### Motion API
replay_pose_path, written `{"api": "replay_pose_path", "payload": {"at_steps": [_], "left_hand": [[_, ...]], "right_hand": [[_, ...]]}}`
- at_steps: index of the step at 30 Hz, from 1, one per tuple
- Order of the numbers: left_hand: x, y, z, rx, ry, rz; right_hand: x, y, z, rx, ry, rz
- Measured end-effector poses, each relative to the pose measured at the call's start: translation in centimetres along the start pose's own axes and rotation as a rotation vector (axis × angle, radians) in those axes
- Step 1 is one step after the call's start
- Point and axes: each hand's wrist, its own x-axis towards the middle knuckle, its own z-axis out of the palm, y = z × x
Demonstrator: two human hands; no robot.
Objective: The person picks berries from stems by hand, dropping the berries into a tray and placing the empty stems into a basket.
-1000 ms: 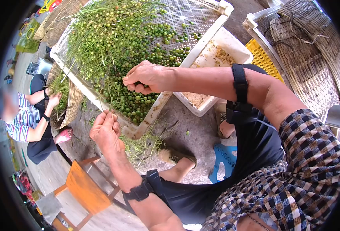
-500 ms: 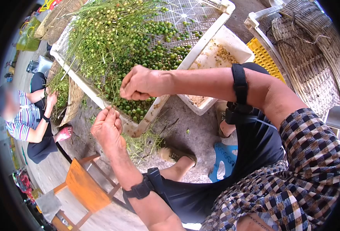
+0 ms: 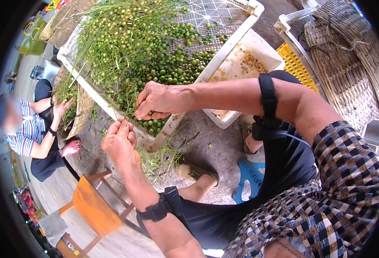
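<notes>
A white plastic crate in front of me holds a heap of small round green fruits and a tangle of thin fruit-bearing stalks. My right hand hovers over the crate's near corner. Its fingers are pinched together and point down onto the fruits there. My left hand is just below it, outside the crate's rim. Its fingertips are bunched upward, apparently around a thin green stalk. The two hands are almost touching. A black strap is on each forearm.
A white tub with yellowish bits stands right of the crate, then a yellow crate and woven baskets. Stripped stalks lie on the concrete. An orange stool is lower left. Another person works at a basket.
My right hand has dropped from above the fruit heap toward the crate's near corner, closer to my left hand. My left hand has hardly moved. The other person's hand has lifted.
</notes>
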Motion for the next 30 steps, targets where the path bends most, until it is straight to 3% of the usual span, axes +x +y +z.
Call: {"api": "replay_pose_path", "payload": {"at_steps": [2,7,10,12,16,18,20,24,26,28,29,30], "left_hand": [[0.2,-0.3,-0.4,-0.027,0.033,0.009],[0.2,-0.1,-0.7,-0.033,0.021,0.058],[0.3,-0.1,-0.5,-0.015,0.020,0.048],[0.4,-0.4,-0.6,0.003,0.001,0.038],[-0.1,-0.2,-0.1,0.049,-0.001,0.048],[-0.2,0.0,0.0,0.059,0.003,0.052],[0.0,-0.2,0.0,0.090,0.005,0.066],[0.4,-0.5,-0.5,-0.007,-0.003,0.061],[0.0,-0.4,-0.4,0.037,-0.004,0.104],[-0.1,-0.8,-0.1,0.070,0.013,0.092],[0.0,-0.5,-0.2,0.111,0.039,0.100],[-0.4,-0.2,-1.1,0.238,-0.088,0.174]], "right_hand": [[-0.6,-1.5,-0.3,-0.153,-0.082,0.016],[-0.2,-0.7,-1.8,0.080,-0.031,-0.032],[0.1,-0.6,-1.6,-0.029,-0.042,-0.211],[0.2,-0.7,-1.5,0.054,0.003,-0.005],[0.3,-0.8,-1.5,-0.187,0.030,-0.013],[0.9,-0.2,-1.8,-0.176,0.015,-0.015],[1.6,1.2,-2.4,0.050,-0.014,-0.038],[2.5,3.1,-4.1,-0.040,0.108,0.024],[3.0,3.5,-4.6,-0.152,0.066,-0.146],[2.7,3.4,-4.7,-0.031,0.007,-0.190],[2.2,2.9,-4.6,-0.511,-0.008,-0.625],[2.4,1.7,-4.4,-0.993,0.001,-1.094]]}}
